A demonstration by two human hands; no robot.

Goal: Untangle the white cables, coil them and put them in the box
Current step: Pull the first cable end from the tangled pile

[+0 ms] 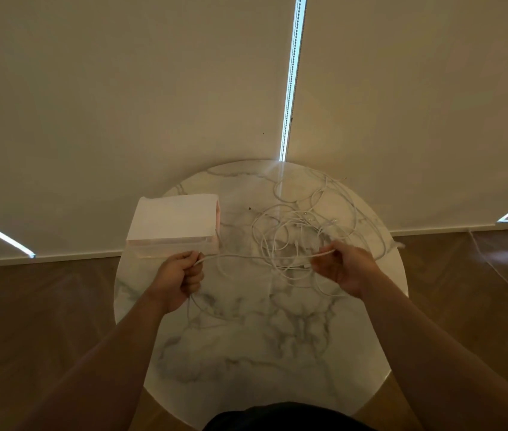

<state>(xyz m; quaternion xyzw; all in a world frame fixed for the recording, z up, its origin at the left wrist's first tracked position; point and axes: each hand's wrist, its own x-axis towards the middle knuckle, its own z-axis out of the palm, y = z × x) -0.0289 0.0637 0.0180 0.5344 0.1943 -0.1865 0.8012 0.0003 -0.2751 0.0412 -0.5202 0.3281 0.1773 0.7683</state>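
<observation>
Round marble bench [246, 353] fills the lower centre; its near edge is cut off by a dark garment at 6 o'clock. White box [173, 223] sits at about 10 o'clock on the bench, long axis running left-right; can't tell whether it is open or what's inside. White cables [305, 225] lie in a loose tangle at 1–2 o'clock, individual runs and plugs too thin and pale to separate against the marble. One stretch of cable [256, 258] is held roughly horizontal, 9 to 3, between the hands. Left hand [179, 279] is fisted round it, just in front of the box. Right hand [344, 269] pinches the other end, fingers curled.
</observation>
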